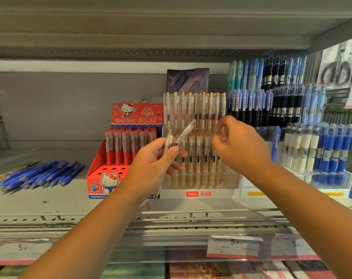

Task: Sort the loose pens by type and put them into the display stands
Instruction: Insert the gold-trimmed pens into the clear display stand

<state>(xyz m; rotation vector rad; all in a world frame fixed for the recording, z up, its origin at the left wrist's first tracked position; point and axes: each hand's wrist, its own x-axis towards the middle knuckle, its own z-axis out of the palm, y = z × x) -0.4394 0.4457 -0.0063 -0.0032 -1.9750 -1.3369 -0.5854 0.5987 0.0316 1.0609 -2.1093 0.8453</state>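
Observation:
My left hand (155, 160) grips a small bunch of clear gold-tipped pens (184, 131) in front of the clear display stand (199, 180) that holds several pens of the same kind. One held pen sticks up to the right. My right hand (241, 146) hovers at the stand's right side, fingers loosely curled near the lower row of pens; it looks empty. A loose pile of blue pens (42, 174) lies on the shelf at the left.
A red Hello Kitty stand (102, 174) with red pens stands left of the clear stand. Right of it are racks of blue, black and white pens (320, 150). A wire rail with price tags (233, 247) runs along the shelf front.

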